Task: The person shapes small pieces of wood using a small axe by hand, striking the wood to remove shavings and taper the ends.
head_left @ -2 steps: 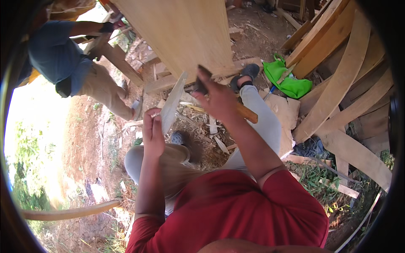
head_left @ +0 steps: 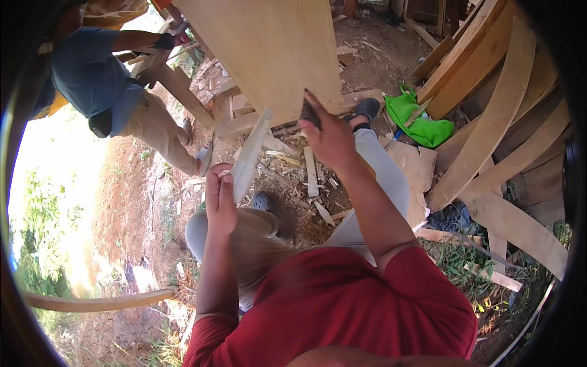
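My left hand (head_left: 221, 199) pinches the lower end of a pale, flat, pointed strip of wood (head_left: 252, 153), which tilts up and to the right. To the right of the strip, my right hand (head_left: 330, 137) is closed round a tool with a dark head (head_left: 310, 111). A bit of its wooden handle (head_left: 369, 170) shows behind my wrist. The exact kind of tool is hard to make out, since my fingers cover much of it. Between strip and tool there is a gap.
A wide wooden board (head_left: 269, 49) slopes down ahead of me. Curved planks (head_left: 489, 122) lean at the right, near a bright green bag (head_left: 422, 125). Wood chips (head_left: 312, 171) litter the ground by my feet. At the far left another person (head_left: 92, 73) stands bent beside timber.
My right hand and its tool have shifted slightly up and right, farther from the strip. The whole view has moved a little. My left hand still grips the strip.
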A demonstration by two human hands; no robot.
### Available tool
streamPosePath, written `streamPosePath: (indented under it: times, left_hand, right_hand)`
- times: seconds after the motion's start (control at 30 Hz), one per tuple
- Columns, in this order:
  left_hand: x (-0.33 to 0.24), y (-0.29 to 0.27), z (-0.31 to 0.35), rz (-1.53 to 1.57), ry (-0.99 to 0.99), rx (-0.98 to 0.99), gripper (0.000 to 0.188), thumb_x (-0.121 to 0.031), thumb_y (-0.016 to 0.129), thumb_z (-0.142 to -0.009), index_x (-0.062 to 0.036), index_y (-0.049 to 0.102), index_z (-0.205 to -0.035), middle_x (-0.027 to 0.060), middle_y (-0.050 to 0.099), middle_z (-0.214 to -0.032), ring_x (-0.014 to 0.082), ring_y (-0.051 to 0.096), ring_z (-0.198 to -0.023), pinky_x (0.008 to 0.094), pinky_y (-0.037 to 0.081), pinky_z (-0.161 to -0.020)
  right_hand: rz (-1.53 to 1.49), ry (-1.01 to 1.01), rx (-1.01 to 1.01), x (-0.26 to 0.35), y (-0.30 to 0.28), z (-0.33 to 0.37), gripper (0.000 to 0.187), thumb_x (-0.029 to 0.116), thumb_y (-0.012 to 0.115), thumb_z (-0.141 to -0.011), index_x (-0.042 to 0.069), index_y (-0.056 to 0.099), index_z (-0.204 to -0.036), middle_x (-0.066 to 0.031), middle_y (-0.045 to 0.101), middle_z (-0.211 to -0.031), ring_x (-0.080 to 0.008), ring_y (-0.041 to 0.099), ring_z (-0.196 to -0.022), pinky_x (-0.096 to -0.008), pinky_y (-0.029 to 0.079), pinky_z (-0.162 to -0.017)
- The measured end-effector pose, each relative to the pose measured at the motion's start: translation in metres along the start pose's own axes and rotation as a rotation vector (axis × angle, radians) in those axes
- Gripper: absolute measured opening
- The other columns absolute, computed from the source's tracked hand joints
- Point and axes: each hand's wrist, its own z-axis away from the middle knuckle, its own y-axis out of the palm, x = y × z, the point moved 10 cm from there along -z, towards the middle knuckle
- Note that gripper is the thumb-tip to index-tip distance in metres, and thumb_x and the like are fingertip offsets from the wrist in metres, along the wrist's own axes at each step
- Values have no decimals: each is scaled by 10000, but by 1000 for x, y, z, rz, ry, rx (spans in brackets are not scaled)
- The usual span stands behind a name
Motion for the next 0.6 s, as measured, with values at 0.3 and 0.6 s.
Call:
streamPosePath:
  times: [0.3, 0.6]
  left_hand:
    - [-16, -35, 29, 172, -93, -29, 244, -210, 459, -1115, -61, 565, -1276, 20, 590, -846, 73, 517, -648, 299, 435, -566]
    - [88, 19, -106, -665, 75, 404, 270, -158, 571, -958, -17, 707, -1145, 222, 731, -974, 319, 738, -848, 437, 571, -745]
  right_hand:
    - [-42, 34, 117, 3, -36, 79, 533, 456, 534, -1068, 144, 562, -1500, -266, 736, -1082, -444, 689, -1107, -471, 525, -950]
    - [724, 388, 461, -113, -50, 156, 731, 597, 550, -1004, 155, 453, -1579, -260, 727, -1182, -437, 700, -1091, -512, 544, -936]
